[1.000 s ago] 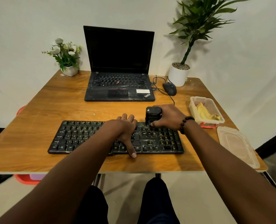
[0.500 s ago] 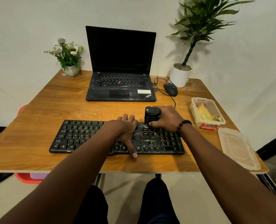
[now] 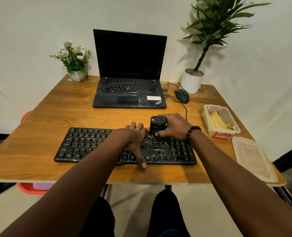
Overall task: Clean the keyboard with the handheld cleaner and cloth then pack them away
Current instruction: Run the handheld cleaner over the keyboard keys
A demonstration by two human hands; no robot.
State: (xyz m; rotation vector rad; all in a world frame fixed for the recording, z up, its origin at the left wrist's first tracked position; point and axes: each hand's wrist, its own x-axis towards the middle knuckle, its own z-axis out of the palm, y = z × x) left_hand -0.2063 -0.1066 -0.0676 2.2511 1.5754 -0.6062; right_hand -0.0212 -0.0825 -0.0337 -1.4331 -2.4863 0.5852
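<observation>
A dusty black keyboard (image 3: 90, 144) lies across the front of the wooden table (image 3: 48, 117). My left hand (image 3: 133, 139) rests flat on its middle keys, thumb reaching over the front edge. My right hand (image 3: 174, 125) grips a small black cylindrical handheld cleaner (image 3: 157, 124), standing upright on the keyboard's upper right rows. A yellow cloth (image 3: 218, 121) lies crumpled in a clear plastic box (image 3: 227, 132) with red clips at the right.
An open black laptop (image 3: 129, 93) sits behind the keyboard, a wired mouse (image 3: 182, 96) to its right. A white potted plant (image 3: 192, 81) and a flower pot (image 3: 77, 75) stand at the back corners. The box lid (image 3: 254, 159) lies near the right edge.
My right hand has slid the cleaner slightly left along the upper key rows, closer to my left hand. My left hand stays put.
</observation>
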